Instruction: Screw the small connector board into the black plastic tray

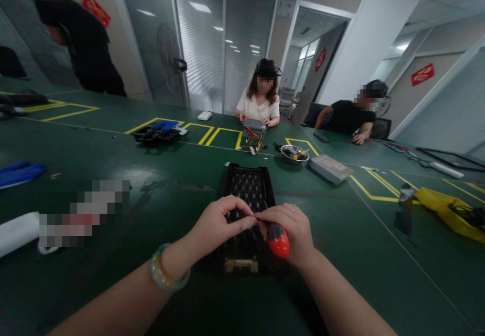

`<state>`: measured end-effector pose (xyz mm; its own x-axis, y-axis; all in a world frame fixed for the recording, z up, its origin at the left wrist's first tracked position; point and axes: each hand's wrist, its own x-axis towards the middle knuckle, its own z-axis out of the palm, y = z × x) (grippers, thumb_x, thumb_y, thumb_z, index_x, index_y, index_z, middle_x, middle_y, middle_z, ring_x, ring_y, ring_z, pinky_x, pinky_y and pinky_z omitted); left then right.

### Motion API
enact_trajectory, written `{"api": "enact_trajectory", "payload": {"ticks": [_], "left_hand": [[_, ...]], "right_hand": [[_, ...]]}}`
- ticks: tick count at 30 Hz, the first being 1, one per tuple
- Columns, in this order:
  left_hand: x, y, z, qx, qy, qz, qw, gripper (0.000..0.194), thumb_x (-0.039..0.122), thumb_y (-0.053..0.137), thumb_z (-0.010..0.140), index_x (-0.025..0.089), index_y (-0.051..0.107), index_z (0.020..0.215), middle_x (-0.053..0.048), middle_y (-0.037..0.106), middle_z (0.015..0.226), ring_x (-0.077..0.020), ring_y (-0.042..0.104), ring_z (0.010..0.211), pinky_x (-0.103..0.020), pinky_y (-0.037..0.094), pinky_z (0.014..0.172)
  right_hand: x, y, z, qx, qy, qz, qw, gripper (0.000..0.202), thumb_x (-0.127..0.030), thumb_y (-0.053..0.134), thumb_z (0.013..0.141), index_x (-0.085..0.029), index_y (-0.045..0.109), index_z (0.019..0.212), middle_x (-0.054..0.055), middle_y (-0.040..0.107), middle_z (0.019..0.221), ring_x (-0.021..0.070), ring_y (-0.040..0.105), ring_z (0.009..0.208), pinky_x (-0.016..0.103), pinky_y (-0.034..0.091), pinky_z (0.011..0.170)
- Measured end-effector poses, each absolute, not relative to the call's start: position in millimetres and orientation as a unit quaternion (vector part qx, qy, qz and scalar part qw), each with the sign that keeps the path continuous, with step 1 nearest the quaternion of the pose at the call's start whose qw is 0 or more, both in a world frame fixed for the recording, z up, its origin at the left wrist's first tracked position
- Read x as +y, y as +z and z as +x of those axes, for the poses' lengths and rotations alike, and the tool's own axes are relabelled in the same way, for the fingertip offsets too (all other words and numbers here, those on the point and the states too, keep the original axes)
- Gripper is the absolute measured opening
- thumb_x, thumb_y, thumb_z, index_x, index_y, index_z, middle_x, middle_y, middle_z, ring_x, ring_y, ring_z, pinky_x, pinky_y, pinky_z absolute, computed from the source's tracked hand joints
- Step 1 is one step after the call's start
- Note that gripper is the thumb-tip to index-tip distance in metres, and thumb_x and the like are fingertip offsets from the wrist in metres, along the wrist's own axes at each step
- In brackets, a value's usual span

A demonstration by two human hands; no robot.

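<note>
Both hands meet above a long black plastic frame (250,184) with rows of small bright spots, lying on the green table. My right hand (297,227) is closed around a screwdriver (279,242) with a red and black handle; its shaft is hidden by the fingers. My left hand (223,220) wears a bangle on the wrist and pinches thumb and forefinger together at the right fingertips. Whatever sits in that pinch is too small to make out. Toward me, a small yellowish part (241,265) shows at the frame's near end.
Beyond the frame are a steel bowl (294,155) of small parts, a flat grey metal box (330,169) and a grey box with coloured wires (254,129) at a co-worker's hands. Black parts with blue gloves (162,126) lie left; a yellow bag (450,212) lies right.
</note>
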<state>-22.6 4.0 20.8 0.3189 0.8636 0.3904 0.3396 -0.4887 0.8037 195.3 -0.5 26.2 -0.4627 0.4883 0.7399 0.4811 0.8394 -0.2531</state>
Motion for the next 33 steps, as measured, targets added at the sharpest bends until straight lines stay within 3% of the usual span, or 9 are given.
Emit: {"api": "enact_trajectory", "payload": {"ticks": [7, 13, 26, 33], "left_hand": [[3.4, 21.8, -22.1, 0.423, 0.425, 0.736, 0.314, 0.025, 0.044, 0.076, 0.080, 0.021, 0.071, 0.088, -0.001, 0.072, 0.090, -0.0168, 0.066, 0.084, -0.029, 0.050, 0.080], [3.7, 20.9, -21.1, 0.452, 0.402, 0.739, 0.296, 0.016, 0.038, 0.073, 0.082, 0.023, 0.074, 0.089, 0.000, 0.073, 0.090, -0.0178, 0.067, 0.086, -0.030, 0.050, 0.079], [15.8, 8.8, -21.0, 0.420, 0.384, 0.653, 0.500, 0.032, 0.048, 0.071, 0.082, 0.018, 0.075, 0.091, -0.004, 0.076, 0.092, -0.0190, 0.069, 0.086, -0.030, 0.053, 0.082], [9.5, 14.5, -17.1, 0.418, 0.401, 0.681, 0.447, 0.026, 0.042, 0.070, 0.085, 0.019, 0.074, 0.097, -0.004, 0.076, 0.096, -0.0197, 0.070, 0.092, -0.032, 0.054, 0.087]], "right_hand": [[-0.4, 24.4, 197.3, -0.864, -0.013, -0.296, 0.408, 0.015, -0.021, 0.064, 0.092, -0.024, 0.067, 0.107, 0.000, 0.074, 0.096, 0.0155, 0.066, 0.081, 0.033, 0.045, 0.073], [-1.0, 24.7, 197.1, -0.864, -0.044, -0.315, 0.391, 0.015, -0.020, 0.063, 0.093, -0.024, 0.068, 0.106, 0.000, 0.074, 0.096, 0.0158, 0.065, 0.081, 0.033, 0.043, 0.073], [2.0, 22.7, 195.2, -0.853, 0.003, -0.343, 0.394, 0.008, -0.022, 0.064, 0.092, -0.024, 0.067, 0.099, 0.000, 0.074, 0.094, 0.0166, 0.065, 0.083, 0.033, 0.045, 0.076], [3.0, 20.2, 194.6, -0.844, -0.010, -0.358, 0.399, 0.006, -0.022, 0.065, 0.090, -0.023, 0.067, 0.096, 0.001, 0.073, 0.090, 0.0175, 0.065, 0.082, 0.034, 0.045, 0.075]]}}
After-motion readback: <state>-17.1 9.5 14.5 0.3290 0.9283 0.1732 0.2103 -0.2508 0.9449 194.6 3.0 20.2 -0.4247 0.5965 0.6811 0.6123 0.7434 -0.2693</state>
